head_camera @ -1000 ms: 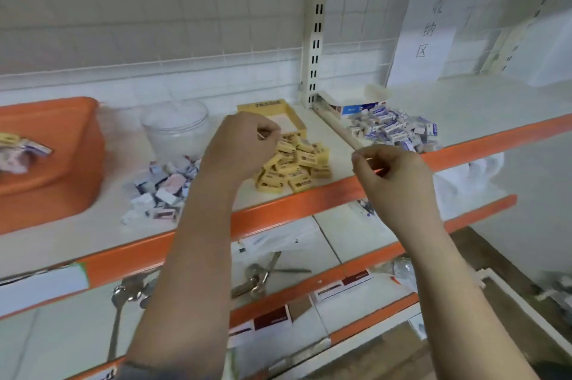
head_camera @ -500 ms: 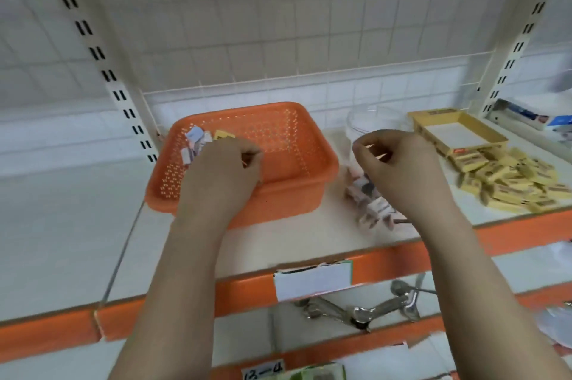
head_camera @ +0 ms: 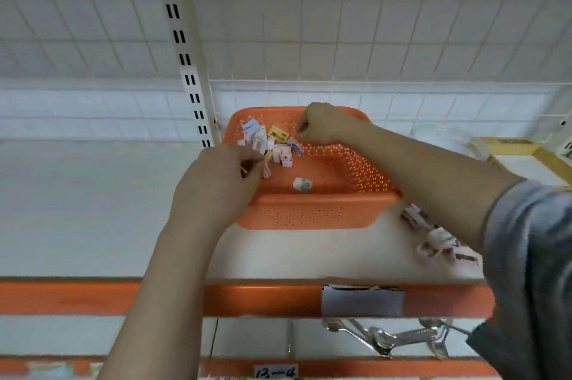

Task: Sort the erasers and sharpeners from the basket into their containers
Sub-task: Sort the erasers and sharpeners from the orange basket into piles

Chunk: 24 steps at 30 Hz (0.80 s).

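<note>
An orange perforated basket point(head_camera: 309, 203) stands on the white shelf. In its back left corner lies a heap of small white and pink boxes point(head_camera: 258, 139) with a yellow eraser point(head_camera: 278, 134) among them. One small white piece point(head_camera: 302, 184) lies alone on the basket floor. My left hand point(head_camera: 221, 184) is over the basket's left rim, its fingertips pinching a small pale box point(head_camera: 266, 169) at the heap's edge. My right hand point(head_camera: 322, 127) hovers over the back of the basket with fingers curled, just right of the yellow eraser. Whether it holds anything is hidden.
Small white boxes point(head_camera: 433, 237) lie loose on the shelf to the right of the basket. A clear tub point(head_camera: 458, 135) and a yellow tray point(head_camera: 526, 153) stand at the far right. A slotted upright point(head_camera: 185, 54) rises behind; metal tools point(head_camera: 387, 339) lie on the shelf below.
The view swung left, from the yellow eraser pile to the basket. My left hand reached the heap in the basket, and my right hand crossed over to the basket's back.
</note>
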Each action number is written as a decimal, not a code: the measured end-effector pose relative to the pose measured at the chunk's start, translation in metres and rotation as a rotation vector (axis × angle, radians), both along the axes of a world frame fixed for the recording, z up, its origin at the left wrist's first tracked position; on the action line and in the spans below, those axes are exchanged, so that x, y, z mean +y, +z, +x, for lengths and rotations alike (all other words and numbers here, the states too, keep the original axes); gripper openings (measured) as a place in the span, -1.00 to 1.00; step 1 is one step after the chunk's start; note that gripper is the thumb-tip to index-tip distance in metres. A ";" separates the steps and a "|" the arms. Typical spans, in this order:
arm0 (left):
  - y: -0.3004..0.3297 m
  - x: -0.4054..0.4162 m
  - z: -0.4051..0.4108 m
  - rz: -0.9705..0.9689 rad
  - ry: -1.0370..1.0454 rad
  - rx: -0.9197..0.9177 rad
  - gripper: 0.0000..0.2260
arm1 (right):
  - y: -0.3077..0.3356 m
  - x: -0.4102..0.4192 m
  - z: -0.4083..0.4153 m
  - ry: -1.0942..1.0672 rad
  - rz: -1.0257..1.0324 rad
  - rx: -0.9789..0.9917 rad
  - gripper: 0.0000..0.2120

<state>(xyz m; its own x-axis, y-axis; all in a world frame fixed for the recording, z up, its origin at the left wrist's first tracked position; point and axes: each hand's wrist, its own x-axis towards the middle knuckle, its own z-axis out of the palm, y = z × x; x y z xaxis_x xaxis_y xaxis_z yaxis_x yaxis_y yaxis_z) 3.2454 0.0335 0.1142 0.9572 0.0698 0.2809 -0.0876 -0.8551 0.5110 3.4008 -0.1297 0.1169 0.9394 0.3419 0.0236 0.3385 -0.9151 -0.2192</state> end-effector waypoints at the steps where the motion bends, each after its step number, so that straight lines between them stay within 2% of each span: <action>1: 0.000 0.001 -0.001 0.003 0.007 -0.003 -0.80 | -0.004 0.005 0.012 0.002 -0.068 0.010 -0.77; 3: 0.002 0.003 -0.004 -0.008 0.017 -0.007 -0.81 | -0.013 0.011 0.031 0.007 -0.140 -0.007 -0.71; 6: 0.002 0.006 -0.006 -0.021 0.039 -0.009 -0.82 | -0.022 0.014 0.048 0.035 -0.165 -0.016 -0.73; 11: 0.004 0.008 0.001 0.014 0.031 -0.002 -0.81 | -0.027 0.013 0.052 0.022 -0.159 0.019 -0.71; 14: 0.008 0.006 0.022 0.102 -0.017 0.023 -0.81 | -0.015 0.005 0.040 -0.024 -0.123 0.031 -0.78; 18: 0.013 -0.003 0.071 0.213 -0.183 0.156 -0.83 | 0.008 -0.023 -0.002 -0.129 0.149 0.023 -0.82; 21: 0.012 -0.017 0.112 0.389 -0.292 0.214 -0.81 | 0.016 -0.042 -0.055 -0.187 0.494 -0.084 -0.86; 24: 0.008 -0.030 0.140 0.477 -0.345 0.279 -0.74 | 0.012 -0.052 -0.112 -0.249 0.817 -0.231 -0.91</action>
